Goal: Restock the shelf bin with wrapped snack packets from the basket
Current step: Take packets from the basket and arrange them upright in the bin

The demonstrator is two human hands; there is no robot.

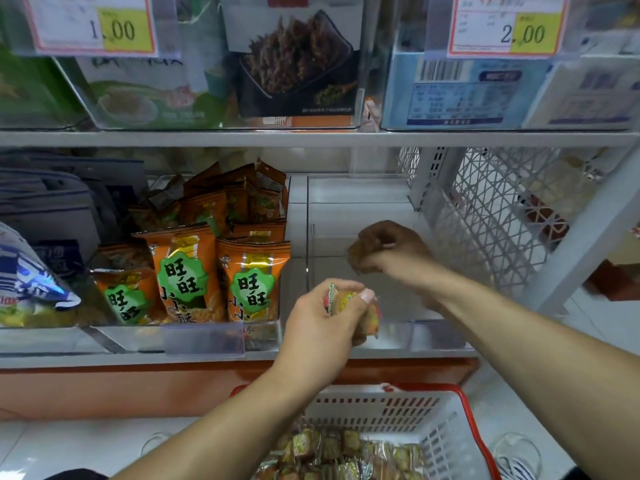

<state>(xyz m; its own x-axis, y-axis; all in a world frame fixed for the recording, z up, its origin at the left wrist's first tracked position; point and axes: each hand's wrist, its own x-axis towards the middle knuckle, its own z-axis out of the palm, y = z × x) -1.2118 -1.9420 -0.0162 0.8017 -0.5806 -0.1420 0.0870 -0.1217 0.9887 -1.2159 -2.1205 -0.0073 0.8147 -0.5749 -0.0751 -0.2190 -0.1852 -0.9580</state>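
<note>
bin: clear shelf bin (360, 216) on the lower shelf, right of the orange-bag bin; its floor looks bare, I make out no packets lying in it
basket: red-rimmed white basket (446, 427) below the shelf edge, a thick layer of wrapped snack packets (346, 452) in it
left hand: left hand (323, 318) in front of the bin's front lip, fingers and thumb curled round a small bunch of packets (372, 318), held just outside the bin
right hand: right hand (384, 249) reached inside the bin, over its floor; fingers curled, blurred by motion; something brownish at the fingertips could be a packet, cannot tell if it holds one or has let go
neighbours: orange snack bags (221, 258) fill the next bin to the left; price tags (505, 26) on the shelf above
done: judging by the bare bin, very little; restock looks to be at its start
left: nearly the whole basket load
step in hand: my guess is a feed from left hand to right hand, right placing toward the back of the bin
risk: loose bunch in the left hand could shed a packet over the front lip
</note>
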